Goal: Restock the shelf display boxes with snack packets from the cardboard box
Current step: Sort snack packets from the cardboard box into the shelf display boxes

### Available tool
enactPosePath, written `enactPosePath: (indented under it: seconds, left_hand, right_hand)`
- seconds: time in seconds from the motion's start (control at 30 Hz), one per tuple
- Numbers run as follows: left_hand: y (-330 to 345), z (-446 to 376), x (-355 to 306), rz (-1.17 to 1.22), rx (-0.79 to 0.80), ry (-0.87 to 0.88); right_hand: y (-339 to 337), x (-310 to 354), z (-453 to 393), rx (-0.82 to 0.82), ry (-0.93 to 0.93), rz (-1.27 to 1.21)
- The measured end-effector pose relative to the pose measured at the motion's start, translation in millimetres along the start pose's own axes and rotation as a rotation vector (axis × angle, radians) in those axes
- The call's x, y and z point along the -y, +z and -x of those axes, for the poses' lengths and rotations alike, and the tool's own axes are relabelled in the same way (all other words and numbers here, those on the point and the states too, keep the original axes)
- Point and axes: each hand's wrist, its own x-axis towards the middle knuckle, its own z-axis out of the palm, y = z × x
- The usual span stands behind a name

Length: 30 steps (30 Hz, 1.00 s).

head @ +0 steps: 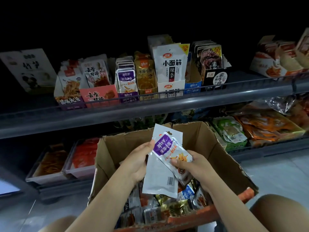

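Above the open cardboard box (209,141), the left hand (138,163) grips a large white packet (160,180); right hand (192,164) fingers (175,162) pinch a purple-labelled snack packet (168,148) lying across it.

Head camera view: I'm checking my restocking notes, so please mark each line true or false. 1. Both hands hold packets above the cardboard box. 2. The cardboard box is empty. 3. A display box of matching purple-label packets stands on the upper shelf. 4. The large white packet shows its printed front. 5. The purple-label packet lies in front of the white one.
1. True: the left hand and right hand hold packets over the cardboard box.
2. False: it holds many snack packets.
3. True: the purple display box is there.
4. False: the large white packet shows its barcode back.
5. True: the purple-label packet overlaps it.
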Motion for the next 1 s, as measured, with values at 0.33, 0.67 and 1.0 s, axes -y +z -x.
enactPosePath:
  seconds: [0.33,0.67,1.0]
  left_hand:
    - [3.6,-3.5,17.2,0.109,0.13,0.018]
    - [11.0,2.0,28.4,0.011,-0.053,0.143]
    - [13.1,3.1,24.5,-0.014,-0.203,0.195]
  right_hand:
    - [-2.2,-9.7,0.5,-0.105,-0.003,-0.219]
    - [-0.1,-8.1,2.3,0.035,0.055,-0.422]
    - [3.6,-4.4,4.6,-0.084,0.015,-0.438]
